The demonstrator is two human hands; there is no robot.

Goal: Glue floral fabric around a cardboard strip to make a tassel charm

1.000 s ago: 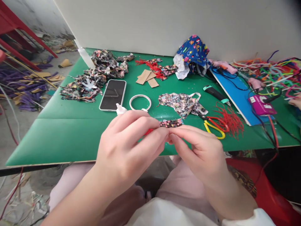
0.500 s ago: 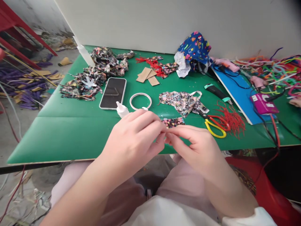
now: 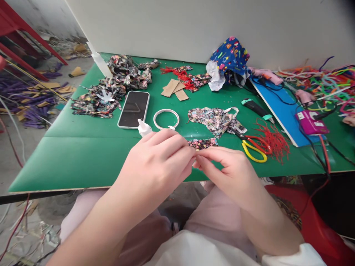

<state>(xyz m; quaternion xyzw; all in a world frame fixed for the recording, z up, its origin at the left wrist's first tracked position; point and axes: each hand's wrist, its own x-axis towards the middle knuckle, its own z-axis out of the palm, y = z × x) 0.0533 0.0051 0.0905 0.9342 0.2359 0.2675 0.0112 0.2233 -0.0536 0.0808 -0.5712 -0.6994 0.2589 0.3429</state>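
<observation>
My left hand and my right hand meet near the front edge of the green table. The fingertips of both are pinched together, and whatever lies between them is too small or too covered to make out. Just beyond the fingers a strip of dark floral fabric lies on the table, partly covered by my hands. A white nozzle bottle shows behind my left knuckles. Past it lies a roll of white tape. Yellow-and-red-handled scissors rest to the right, by a gathered floral fabric piece.
A phone, floral scraps and an upright white bottle occupy the left. Brown card pieces lie at the back. Rightward are a cutter, red threads, a blue board and a purple box with cables.
My left fingers have curled slightly further over at the pinch. Both hands stay in nearly the same place, and the things on the table have not moved.
</observation>
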